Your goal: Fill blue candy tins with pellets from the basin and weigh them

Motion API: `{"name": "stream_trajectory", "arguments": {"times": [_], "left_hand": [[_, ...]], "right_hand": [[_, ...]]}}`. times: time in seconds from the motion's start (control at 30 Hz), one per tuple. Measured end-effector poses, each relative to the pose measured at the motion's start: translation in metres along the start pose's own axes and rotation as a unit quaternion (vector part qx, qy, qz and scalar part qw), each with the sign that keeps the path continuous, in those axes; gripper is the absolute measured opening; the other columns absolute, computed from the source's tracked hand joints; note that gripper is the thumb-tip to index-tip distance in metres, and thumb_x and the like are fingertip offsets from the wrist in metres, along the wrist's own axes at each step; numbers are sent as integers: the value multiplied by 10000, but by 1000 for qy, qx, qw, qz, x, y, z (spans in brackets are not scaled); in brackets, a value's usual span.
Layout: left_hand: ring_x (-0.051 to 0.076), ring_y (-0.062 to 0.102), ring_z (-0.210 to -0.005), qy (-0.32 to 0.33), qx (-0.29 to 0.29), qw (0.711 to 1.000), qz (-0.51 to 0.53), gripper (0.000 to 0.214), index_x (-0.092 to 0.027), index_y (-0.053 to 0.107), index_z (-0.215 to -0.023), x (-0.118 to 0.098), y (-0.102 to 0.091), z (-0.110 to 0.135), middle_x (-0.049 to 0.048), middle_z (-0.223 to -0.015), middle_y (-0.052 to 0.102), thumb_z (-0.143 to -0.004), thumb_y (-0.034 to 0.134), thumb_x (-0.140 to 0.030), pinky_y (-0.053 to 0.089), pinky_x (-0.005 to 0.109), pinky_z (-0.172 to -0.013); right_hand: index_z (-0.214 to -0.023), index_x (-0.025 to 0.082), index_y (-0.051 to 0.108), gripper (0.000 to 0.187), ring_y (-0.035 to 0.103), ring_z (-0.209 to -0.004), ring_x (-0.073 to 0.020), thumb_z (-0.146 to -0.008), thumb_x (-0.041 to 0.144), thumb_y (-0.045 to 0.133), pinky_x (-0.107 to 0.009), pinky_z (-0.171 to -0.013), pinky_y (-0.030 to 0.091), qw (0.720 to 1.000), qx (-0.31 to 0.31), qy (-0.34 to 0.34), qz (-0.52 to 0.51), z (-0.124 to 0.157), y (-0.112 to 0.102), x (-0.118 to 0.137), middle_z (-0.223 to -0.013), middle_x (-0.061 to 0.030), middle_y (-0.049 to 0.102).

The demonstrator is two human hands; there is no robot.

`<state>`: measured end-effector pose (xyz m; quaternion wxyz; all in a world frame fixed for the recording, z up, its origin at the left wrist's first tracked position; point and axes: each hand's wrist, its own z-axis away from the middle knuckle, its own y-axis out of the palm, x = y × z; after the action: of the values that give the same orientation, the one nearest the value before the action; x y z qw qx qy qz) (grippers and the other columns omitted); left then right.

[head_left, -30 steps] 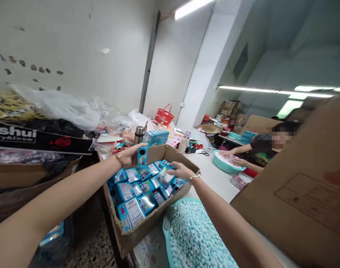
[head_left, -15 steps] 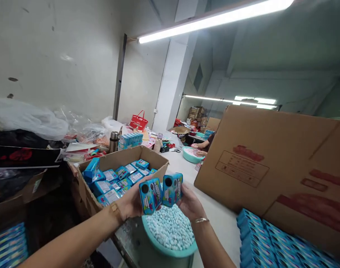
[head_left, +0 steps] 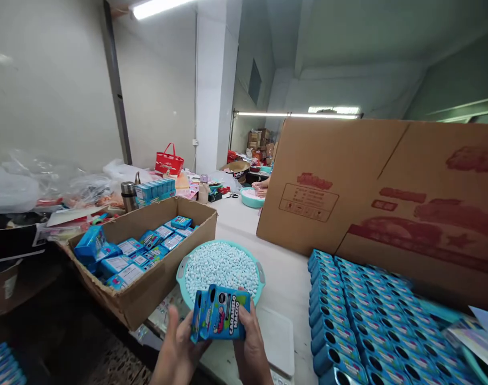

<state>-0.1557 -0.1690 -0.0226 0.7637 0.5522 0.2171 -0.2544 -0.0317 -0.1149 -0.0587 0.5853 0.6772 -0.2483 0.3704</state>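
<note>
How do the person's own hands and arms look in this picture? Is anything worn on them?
The left hand and right hand are bare: no gloves, no visible rings. No sleeve shows at the wrists. The forearms lie below the picture's edge, so anything worn there is hidden.

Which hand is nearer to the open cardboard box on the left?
Left. The left hand is just off the near corner of the cardboard box; the right hand is farther right. Both hold the blue packs.

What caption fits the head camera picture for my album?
Left hand and right hand hold blue boxes near a bowl of pellets.
</note>
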Motion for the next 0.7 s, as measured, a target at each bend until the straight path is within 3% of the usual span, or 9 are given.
{"name": "stream_trajectory", "arguments": {"times": [0.07, 0.13, 0.27, 0.37, 0.43, 0.47, 0.53, 0.63, 0.7], "left_hand": [[286, 656, -1042, 138, -52, 989, 11, 777, -272, 544, -1273, 10, -9, 8, 81, -1171, 681, -622, 747, -644, 539, 365, -893], [265, 668, -1017, 223, -142, 964, 2, 835, -323, 473, -1337, 11, -13, 12, 45, -1166, 681, -603, 823, -512, 544, 360, -897], [225, 695, -911, 256, -258, 931, -15, 702, -290, 534, -1283, -8, -19, 12, 0, -1050, 704, -648, 815, -387, 576, 343, -843], [208, 699, -857, 251, -294, 922, 3, 499, -241, 628, -1141, -28, -30, 13, -12, -991, 712, -685, 768, -389, 594, 322, -779], [204, 701, -825, 263, -310, 914, -12, 473, -247, 634, -1121, -39, -42, 15, -26, -975, 713, -686, 761, -384, 600, 314, -731], [208, 702, -804, 267, -308, 913, -31, 494, -247, 627, -1125, -43, -48, 16, -27, -958, 714, -671, 771, -378, 601, 314, -706], [225, 703, -752, 263, -296, 915, -75, 588, -233, 602, -1140, -49, -59, 18, -14, -909, 711, -607, 811, -369, 601, 327, -661], [259, 702, -748, 235, -279, 916, -168, 768, -236, 521, -1193, -53, -71, 15, 15, -902, 700, -513, 858, -353, 597, 366, -652], [269, 696, -828, 240, -259, 892, -282, 785, -250, 473, -1206, -58, -72, 10, 34, -963, 685, -526, 851, -357, 587, 378, -712]], "right_hand": [[-1469, 329, 279, 674, 499, -1271, -246, -869, 455, 559, -409, -1027, 434, 999, -25, 26, -40, 8, 17, -13, -1368, -29, 543], [-1486, 323, 212, 726, 508, -1261, -239, -870, 458, 570, -429, -1056, 406, 997, -3, 49, -53, 21, 37, -26, -1366, -34, 545], [-1477, 296, 219, 676, 516, -1236, -236, -902, 469, 530, -431, -1080, 376, 994, 96, 48, 27, 44, 66, -41, -1431, -61, 475], [-1444, 306, 326, 535, 459, -1273, -223, -942, 432, 465, -405, -1098, 335, 967, 169, -19, 190, 24, 70, -28, -1445, -49, 442], [-1302, 292, 527, 378, 466, -1232, -220, -965, 414, 405, -408, -1084, 319, 914, 208, -115, 330, -19, 70, -15, -1318, -57, 533], [-1174, 275, 613, 329, 482, -1186, -218, -974, 395, 382, -409, -1059, 329, 886, 191, -174, 384, -47, 71, -10, -1221, -65, 569], [-970, 242, 675, 264, 473, -1140, -236, -942, 399, 465, -426, -1031, 314, 794, 202, -257, 513, -109, 76, -7, -1114, -78, 580], [-894, 228, 676, 235, 453, -1092, -240, -898, 425, 547, -421, -984, 307, 637, 298, -267, 659, -190, 85, -25, -1078, -74, 575], [-886, 221, 672, 241, 468, -1011, -223, -870, 447, 587, -377, -894, 349, 582, 336, -230, 703, -224, 87, -43, -1034, -66, 573]]}}
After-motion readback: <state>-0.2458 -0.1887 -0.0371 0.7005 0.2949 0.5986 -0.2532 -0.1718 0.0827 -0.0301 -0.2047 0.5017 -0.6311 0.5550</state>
